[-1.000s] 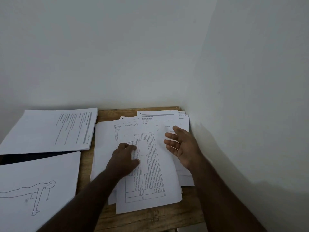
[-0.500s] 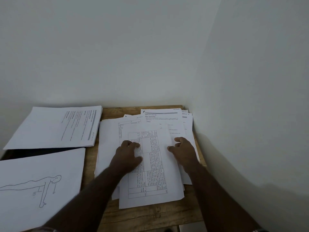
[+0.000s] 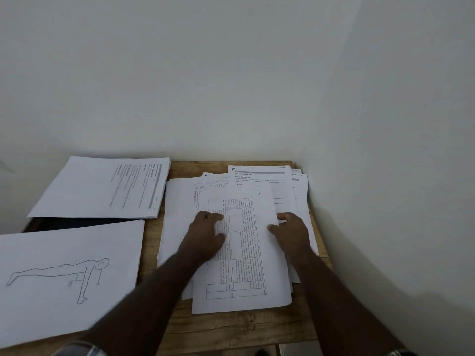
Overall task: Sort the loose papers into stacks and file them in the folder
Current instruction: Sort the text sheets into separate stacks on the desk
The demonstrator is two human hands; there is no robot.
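Note:
A messy pile of loose papers (image 3: 177,217) covers the right half of the wooden table (image 3: 231,330). On top lies a sheet printed with a table (image 3: 246,255). My left hand (image 3: 205,235) rests on that sheet's left part, fingertips bent down onto it. At the sheet's right edge my right hand (image 3: 291,232) pinches the paper, thumb on top. A neat stack of text pages (image 3: 102,188) sits at the back left. In front of it lies a sheet with a push-up drawing (image 3: 64,278). A dark flat thing (image 3: 77,223), perhaps the folder, shows between them.
The table stands in a corner, with a white wall (image 3: 231,98) right behind it and another wall (image 3: 398,201) close along its right side. More text pages (image 3: 259,178) fan out at the pile's far end.
My right hand came down from hovering open above the pile and took the right edge of the top sheet. My left hand stayed on the sheet. The view shifted slightly.

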